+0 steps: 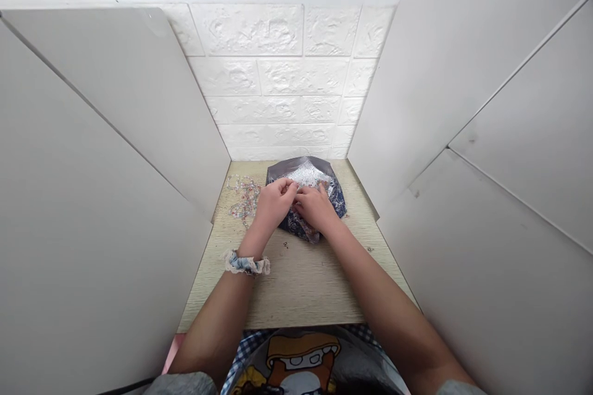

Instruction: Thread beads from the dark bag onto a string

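White panels [463, 68] and a brick-patterned wall [278, 76] are enclosing a wood-grain tabletop [306, 293]. There a silver-lined bag [279, 170] is lying open beneath both hands, seemingly containing loose beads, beaded strands [244, 197] resting leftward; left hand [274, 202] and right hand [316, 207] are bringing fingertips together, whatever they're gripping impossible to tell.

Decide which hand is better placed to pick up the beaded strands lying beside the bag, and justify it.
Probably the left hand: it is nearer the beaded strands, on its own side of the bag. The right hand would likely have to cross the left.
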{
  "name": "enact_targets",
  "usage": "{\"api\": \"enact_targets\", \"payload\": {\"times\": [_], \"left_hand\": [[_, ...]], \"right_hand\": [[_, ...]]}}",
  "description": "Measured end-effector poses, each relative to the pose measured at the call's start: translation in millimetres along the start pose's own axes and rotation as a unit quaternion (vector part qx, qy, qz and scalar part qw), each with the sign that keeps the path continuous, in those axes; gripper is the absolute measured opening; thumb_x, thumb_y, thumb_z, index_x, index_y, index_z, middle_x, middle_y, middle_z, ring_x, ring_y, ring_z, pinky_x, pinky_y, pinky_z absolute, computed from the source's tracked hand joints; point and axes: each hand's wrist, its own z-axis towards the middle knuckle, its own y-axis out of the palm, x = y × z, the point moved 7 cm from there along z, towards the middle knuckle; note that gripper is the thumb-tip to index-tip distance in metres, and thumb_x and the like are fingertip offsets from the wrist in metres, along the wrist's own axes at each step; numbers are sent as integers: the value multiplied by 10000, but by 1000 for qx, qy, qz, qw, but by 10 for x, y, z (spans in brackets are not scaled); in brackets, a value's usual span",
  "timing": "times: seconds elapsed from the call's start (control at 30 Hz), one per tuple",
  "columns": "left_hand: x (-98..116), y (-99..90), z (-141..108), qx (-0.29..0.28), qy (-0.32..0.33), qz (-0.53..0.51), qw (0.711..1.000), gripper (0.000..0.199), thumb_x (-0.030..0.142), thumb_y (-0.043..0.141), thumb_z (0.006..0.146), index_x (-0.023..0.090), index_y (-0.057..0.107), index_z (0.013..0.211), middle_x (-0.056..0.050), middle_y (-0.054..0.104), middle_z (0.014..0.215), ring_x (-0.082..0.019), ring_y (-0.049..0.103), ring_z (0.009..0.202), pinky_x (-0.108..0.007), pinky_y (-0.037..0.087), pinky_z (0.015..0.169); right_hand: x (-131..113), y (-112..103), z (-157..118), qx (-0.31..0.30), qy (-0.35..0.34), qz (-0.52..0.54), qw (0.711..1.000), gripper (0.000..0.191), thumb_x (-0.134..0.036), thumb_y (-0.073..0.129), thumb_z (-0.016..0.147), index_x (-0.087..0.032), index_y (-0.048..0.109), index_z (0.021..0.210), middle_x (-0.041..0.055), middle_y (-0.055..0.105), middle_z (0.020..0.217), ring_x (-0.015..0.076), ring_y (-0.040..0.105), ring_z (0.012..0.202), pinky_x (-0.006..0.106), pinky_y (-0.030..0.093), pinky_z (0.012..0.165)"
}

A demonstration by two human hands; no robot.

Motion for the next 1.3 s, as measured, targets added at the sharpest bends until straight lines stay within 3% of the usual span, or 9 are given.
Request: {"api": "enact_targets", "payload": {"times": [0.57,0.67,0.73,0.8,0.83,0.97,1.03,1.13,1.3], "left_hand": [[7,-4,-3,4,11,-1,1000,254,362,423,754,167,549,651,38,440,512,-82,396,512,-211,286,520],[-13,8,5,0,6,2,1000,253,360,413,759,168,545,661,34,454,518,-87,410,518,-215,295,527],[-28,19,7,-6,-2,3,1000,251,362,410,761,171,548,675,31,476,523,-92,428,525,-217,303,532],[-30,30,6,-12,-4,0,1000,254,366,409,764,172,544,672,28,488,520,-96,442,529,-217,311,534],[-25,38,3,-16,-2,-8,1000,258,370,407,766,172,540,669,27,493,520,-96,447,528,-215,316,532],[23,69,-15,-32,13,-63,997,272,389,402,772,170,546,700,25,510,537,-91,457,520,-206,338,525],[54,65,-28,-29,22,-71,997,275,391,406,772,169,564,733,24,515,547,-89,460,527,-203,344,531],[87,59,-43,-27,31,-61,997,266,373,415,772,167,583,752,21,520,553,-89,462,540,-201,346,542],[85,43,-48,-20,28,-52,998,272,376,418,770,165,589,760,16,527,553,-92,462,539,-204,343,536]], "right_hand": [[60,35,-9,-1,43,-31,999,220,-153,380,812,-147,598,783,85,579,929,208,518,909,446,238,950],[101,-14,5,35,46,28,998,191,-153,375,813,-151,566,826,86,572,941,201,502,915,444,234,950],[176,-94,19,80,65,141,985,154,-182,391,809,-159,542,824,69,566,906,183,497,886,395,304,904],[275,-157,23,118,93,310,939,128,-236,417,800,-164,523,794,46,557,849,159,499,824,332,381,813],[312,-167,22,126,104,403,901,134,-273,436,793,-167,518,781,34,551,827,147,501,793,308,403,773],[280,-139,7,106,115,693,704,206,-379,558,719,-177,533,754,2,547,814,115,518,768,285,438,748],[204,-142,0,91,104,759,636,205,-364,610,682,-174,552,732,-2,555,791,112,526,773,285,448,752],[131,-148,1,75,96,795,595,193,-337,645,655,-170,573,718,-5,570,754,106,536,752,279,462,742],[143,-146,13,67,99,793,597,201,-345,652,646,-180,588,740,-9,597,749,105,563,748,280,461,773]]}}
